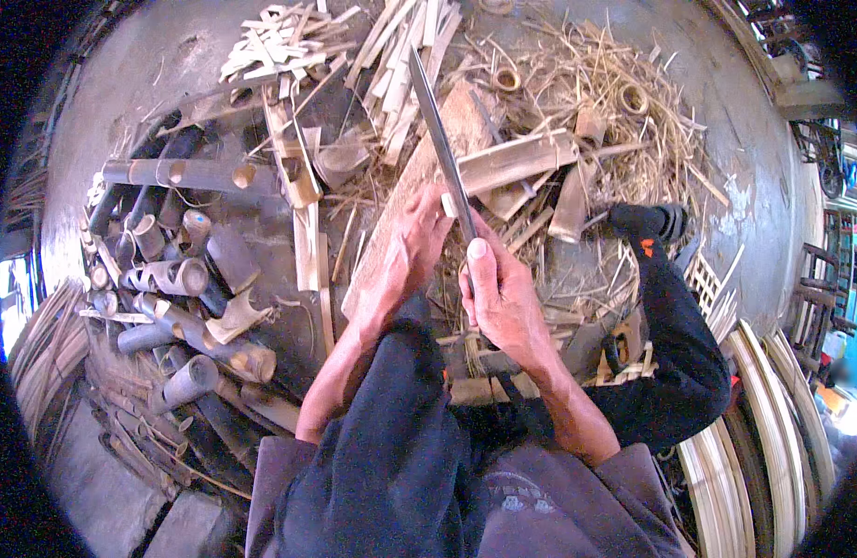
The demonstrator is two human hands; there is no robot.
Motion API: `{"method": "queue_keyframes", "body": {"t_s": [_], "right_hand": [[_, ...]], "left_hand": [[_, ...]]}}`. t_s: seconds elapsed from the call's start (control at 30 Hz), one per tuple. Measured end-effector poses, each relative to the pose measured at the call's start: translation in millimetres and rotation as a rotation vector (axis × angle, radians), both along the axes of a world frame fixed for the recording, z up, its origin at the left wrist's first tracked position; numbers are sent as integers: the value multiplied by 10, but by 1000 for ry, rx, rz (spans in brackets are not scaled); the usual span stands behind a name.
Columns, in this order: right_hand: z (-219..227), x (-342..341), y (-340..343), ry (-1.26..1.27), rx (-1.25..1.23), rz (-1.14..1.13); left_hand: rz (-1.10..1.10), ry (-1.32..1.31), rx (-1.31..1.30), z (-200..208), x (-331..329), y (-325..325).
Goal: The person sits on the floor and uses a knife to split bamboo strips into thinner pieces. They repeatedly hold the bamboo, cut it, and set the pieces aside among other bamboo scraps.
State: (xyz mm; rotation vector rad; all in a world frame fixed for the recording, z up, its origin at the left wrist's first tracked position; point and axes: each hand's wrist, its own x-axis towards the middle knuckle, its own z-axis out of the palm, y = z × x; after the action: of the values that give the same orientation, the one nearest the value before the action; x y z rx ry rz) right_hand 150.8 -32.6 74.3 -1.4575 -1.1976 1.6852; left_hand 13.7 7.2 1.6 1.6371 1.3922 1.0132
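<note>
My right hand (503, 293) is closed round the lower end of a long knife, thumb pressed along it. The dark, narrow blade (438, 130) points up and slightly left, away from me. My left hand (414, 232) is closed just left of the blade, pinching a small pale bamboo piece (449, 205); most of that piece is hidden by the fingers and the blade. Beneath my hands a thick, rough wooden board (377, 249) slants away from me. A split bamboo length (517, 166) lies across it, just right of the blade.
Cut bamboo tubes (182, 276) are heaped at the left. Pale split strips (396, 88) and short pieces (278, 46) lie at the far side. Shavings (577, 79) spread at the far right. A handsaw (625, 340) lies by my bent right leg; long strips (768, 409) stand farther right.
</note>
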Motion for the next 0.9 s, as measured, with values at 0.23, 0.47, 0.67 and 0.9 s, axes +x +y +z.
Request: {"method": "queue_keyframes", "body": {"t_s": [0.23, 0.47, 0.67, 0.9], "right_hand": [[-46, -73, -47, -159, 66, 49], [-61, -85, -88, -99, -22, -39], [-68, -9, -86, -140, 51, 44], [313, -17, -40, -146, 44, 84]], "left_hand": [[131, -16, 51, -170, -10, -154], [46, -178, 35, -255, 7, -101], [-27, 17, 89, 273, -121, -209], [24, 224, -276, -167, -433, -473]]}}
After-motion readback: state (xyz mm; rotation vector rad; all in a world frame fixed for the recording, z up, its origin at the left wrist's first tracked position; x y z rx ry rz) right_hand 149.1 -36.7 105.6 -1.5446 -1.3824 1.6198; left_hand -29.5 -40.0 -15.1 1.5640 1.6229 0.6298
